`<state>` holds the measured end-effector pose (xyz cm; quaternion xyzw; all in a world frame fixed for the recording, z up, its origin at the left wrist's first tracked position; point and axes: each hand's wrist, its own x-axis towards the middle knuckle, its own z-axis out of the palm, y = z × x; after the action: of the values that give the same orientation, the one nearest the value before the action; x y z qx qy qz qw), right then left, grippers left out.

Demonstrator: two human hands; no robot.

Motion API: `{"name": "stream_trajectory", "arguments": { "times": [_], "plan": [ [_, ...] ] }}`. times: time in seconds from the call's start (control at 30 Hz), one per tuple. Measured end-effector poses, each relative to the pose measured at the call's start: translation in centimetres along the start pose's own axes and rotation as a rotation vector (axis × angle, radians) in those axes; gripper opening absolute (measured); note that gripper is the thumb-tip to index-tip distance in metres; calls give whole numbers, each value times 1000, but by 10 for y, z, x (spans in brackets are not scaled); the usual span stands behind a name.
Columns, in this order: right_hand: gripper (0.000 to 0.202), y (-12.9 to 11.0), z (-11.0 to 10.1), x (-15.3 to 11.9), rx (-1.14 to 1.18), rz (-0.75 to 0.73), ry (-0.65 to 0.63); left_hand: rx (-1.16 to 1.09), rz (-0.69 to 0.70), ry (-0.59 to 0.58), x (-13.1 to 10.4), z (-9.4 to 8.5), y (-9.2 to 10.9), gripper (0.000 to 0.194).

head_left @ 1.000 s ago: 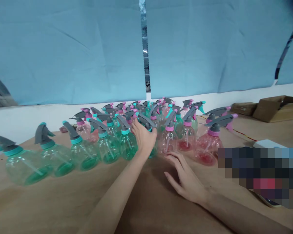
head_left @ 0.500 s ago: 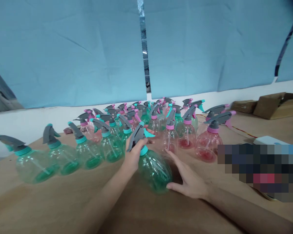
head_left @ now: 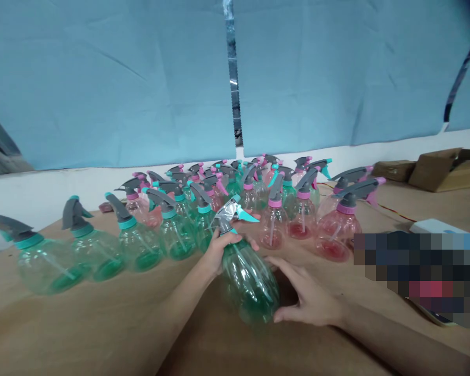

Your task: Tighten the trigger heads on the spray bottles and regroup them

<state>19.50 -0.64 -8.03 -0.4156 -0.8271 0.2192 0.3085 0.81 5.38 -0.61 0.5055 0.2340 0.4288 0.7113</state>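
Observation:
A clear green spray bottle (head_left: 250, 282) with a grey and turquoise spray head tilts in front of me, its head leaning away to the left. My left hand (head_left: 218, 249) is wrapped round its neck just under the spray head, some fingers hidden behind. Against the lower right side of the bottle, my right hand (head_left: 311, 295) cups it between thumb and fingers. Beyond my hands, a pink spray bottle (head_left: 273, 230) stands upright. To the left of my left hand is a row of green spray bottles (head_left: 141, 248).
Several more green and pink spray bottles crowd the wooden table (head_left: 102, 329) toward the wall. Rightmost among the front ones is a pink bottle (head_left: 337, 235). Cardboard boxes (head_left: 438, 172) lie at the back right, with a white device (head_left: 438, 227) nearer. A pixelated area covers the right side.
My left hand has shifted its hold from the spray head down to the neck. The bottle has turned a little and come slightly nearer; my right hand has moved slightly with it.

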Motion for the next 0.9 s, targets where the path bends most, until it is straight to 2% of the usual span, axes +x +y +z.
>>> {"name": "stream_trajectory", "arguments": {
  "times": [0.17, 0.37, 0.43, 0.57, 0.73, 0.9],
  "plan": [
    [87, -1, -1, 0, -2, -12, 1, 80, 22, 78, -1, 1, 1, 26],
    [86, 0, -1, 0, 4, -45, 24, 116, 29, 39, 1, -3, 0, 25],
    [88, 1, 0, 0, 1, -55, 31, 115, 15, 46, 0, -1, 1, 29],
    [95, 1, 0, 0, -13, -61, 18, 93, 15, -14, -3, 7, 3, 36],
    [96, -1, -2, 0, -22, -70, -2, 143, -5, 24, -5, 11, 4, 22],
    [97, -1, -5, 0, -31, -92, 1, 184, 27, -61, -4, 11, 4, 16]
  ]
}}
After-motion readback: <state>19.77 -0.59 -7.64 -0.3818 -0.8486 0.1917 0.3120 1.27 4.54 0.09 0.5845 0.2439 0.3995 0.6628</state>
